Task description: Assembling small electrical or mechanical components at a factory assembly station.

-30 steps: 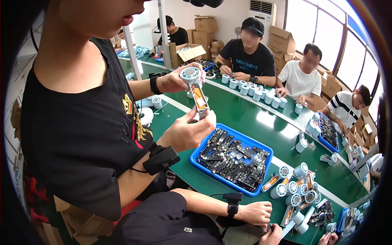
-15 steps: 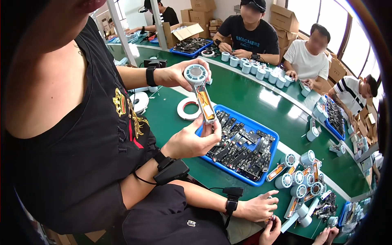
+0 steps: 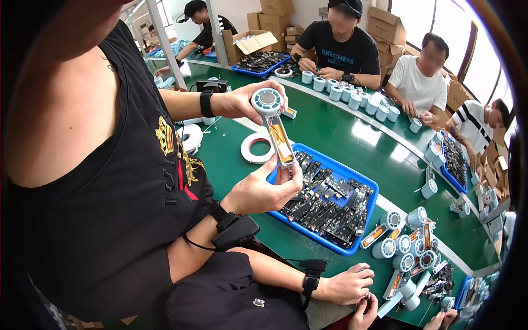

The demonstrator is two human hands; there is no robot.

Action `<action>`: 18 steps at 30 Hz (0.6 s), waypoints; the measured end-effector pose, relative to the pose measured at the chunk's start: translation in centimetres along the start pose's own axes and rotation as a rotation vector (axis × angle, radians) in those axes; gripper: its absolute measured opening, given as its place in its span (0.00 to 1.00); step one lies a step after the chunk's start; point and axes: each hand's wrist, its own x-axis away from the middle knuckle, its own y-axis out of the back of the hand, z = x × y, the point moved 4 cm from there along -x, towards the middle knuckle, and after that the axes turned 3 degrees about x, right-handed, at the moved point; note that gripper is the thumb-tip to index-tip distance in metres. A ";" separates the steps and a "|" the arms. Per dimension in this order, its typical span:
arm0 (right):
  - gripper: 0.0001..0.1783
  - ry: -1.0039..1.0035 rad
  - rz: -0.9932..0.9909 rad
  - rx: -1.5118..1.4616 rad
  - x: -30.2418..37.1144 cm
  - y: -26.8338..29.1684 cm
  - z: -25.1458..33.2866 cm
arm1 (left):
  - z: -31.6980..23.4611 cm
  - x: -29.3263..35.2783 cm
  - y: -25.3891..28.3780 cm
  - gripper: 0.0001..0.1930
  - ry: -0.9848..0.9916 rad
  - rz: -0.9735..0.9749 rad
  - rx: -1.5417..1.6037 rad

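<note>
Facing each other beside the desk (image 3: pixel 324 126), the left hand (image 3: pixel 347 285) and the right hand (image 3: pixel 365 316) are held close together with fingers bent. A small dark part (image 3: pixel 368 297) is glimpsed between them, mostly hidden, so whether either grip is closed on it cannot be told. Judged by its size, it should be light, stiff and easily dropped; it would best be pinched by its edges. Just beyond the hands, pale-blue housings (image 3: pixel 403 245) are heaped. These are judged rigid, light and smooth; the round wall would be the safer hold, with the open orange-lined handles (image 3: pixel 374 236) left unpressed. Dark circuit boards (image 3: pixel 344 228), probably fragile, are gathered in a blue tray (image 3: pixel 372 212). Another such housing (image 3: pixel 268 100) is held in a neighbour's hands (image 3: pixel 267 191).
</note>
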 end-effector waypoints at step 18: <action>0.17 0.147 -0.019 0.128 0.2 0.3 0.7 | 0.3 -0.5 0.9 0.12 0.007 0.132 0.030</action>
